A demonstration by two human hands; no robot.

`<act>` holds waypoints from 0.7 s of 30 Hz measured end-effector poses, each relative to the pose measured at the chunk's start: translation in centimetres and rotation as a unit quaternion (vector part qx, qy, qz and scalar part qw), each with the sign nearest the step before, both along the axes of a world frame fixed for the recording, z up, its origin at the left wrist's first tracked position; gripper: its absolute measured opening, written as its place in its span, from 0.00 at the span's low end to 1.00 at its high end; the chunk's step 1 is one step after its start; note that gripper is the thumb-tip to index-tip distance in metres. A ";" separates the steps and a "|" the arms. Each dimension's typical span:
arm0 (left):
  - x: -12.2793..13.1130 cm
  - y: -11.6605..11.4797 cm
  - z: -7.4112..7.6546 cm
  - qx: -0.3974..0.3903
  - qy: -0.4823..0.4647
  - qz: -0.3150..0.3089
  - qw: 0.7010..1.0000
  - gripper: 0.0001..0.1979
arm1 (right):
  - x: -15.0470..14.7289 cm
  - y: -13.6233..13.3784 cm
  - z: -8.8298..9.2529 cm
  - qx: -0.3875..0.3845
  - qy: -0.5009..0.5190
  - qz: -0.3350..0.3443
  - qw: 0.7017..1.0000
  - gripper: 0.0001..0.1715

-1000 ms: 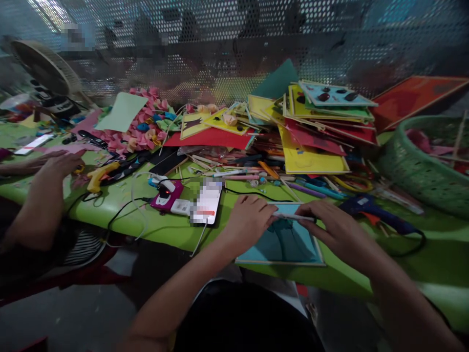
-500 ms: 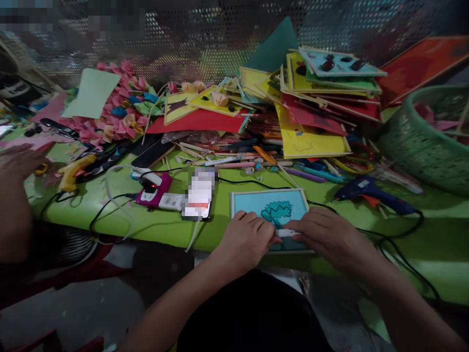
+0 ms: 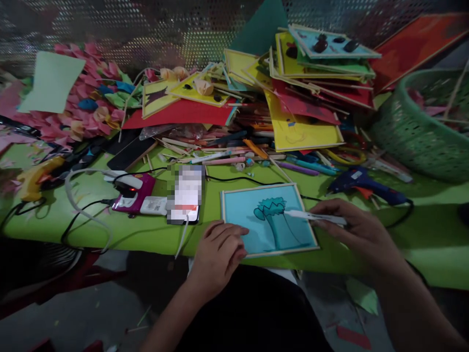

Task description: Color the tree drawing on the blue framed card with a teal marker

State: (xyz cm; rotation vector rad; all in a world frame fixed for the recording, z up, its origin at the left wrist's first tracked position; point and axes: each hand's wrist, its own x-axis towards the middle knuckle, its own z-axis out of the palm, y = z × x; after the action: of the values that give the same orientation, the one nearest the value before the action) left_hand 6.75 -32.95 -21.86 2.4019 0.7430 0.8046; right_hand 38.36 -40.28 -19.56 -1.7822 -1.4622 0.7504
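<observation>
My right hand (image 3: 348,230) grips a white pen (image 3: 311,215) between thumb and fingers. The pen points left, its tip at the dark green drawn flower on a blue picture card (image 3: 252,200). A thin wooden stick border frames this card, which lies flat near the table's front edge. My left hand (image 3: 222,252) rests at the card's lower left corner with its index finger partly stretched and the others curled in. Whatever may be inside those curled fingers is hidden.
A lit phone (image 3: 186,193) and magenta power strip (image 3: 137,195) lie to the left with cables. A blue glue gun (image 3: 368,185) lies right, beside a green basket (image 3: 414,132). Behind are pens, sticks and stacked framed cards (image 3: 308,132). A yellow glue gun (image 3: 38,181) lies far left.
My hands have moved apart from the pen, left hand leftward and right hand rightward with the pen. More of the flower drawing shows. The other person's hand at far left is out of view.
</observation>
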 end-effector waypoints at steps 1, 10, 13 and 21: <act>-0.1 0.0 -0.1 0.003 0.000 -0.004 1.000 0.14 | -0.3 0.2 0.0 -0.015 0.014 0.000 1.000 0.14; -0.3 -0.3 -1.0 0.003 -0.003 0.007 1.000 0.17 | -0.8 0.3 -0.7 -0.022 0.006 -0.007 1.000 0.13; -0.2 -0.3 -1.0 -0.001 -0.004 0.010 1.000 0.17 | -0.7 0.3 -0.9 -0.031 0.008 -0.002 0.999 0.14; -0.2 -0.3 -0.8 0.009 0.002 0.014 1.000 0.16 | -0.9 0.5 -0.7 -0.041 0.015 0.009 0.999 0.14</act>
State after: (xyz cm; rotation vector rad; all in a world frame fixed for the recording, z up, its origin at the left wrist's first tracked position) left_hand 6.54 -33.24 -22.65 2.4149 0.7753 0.8202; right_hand 37.51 -39.79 -20.22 -1.8143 -1.4481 0.8528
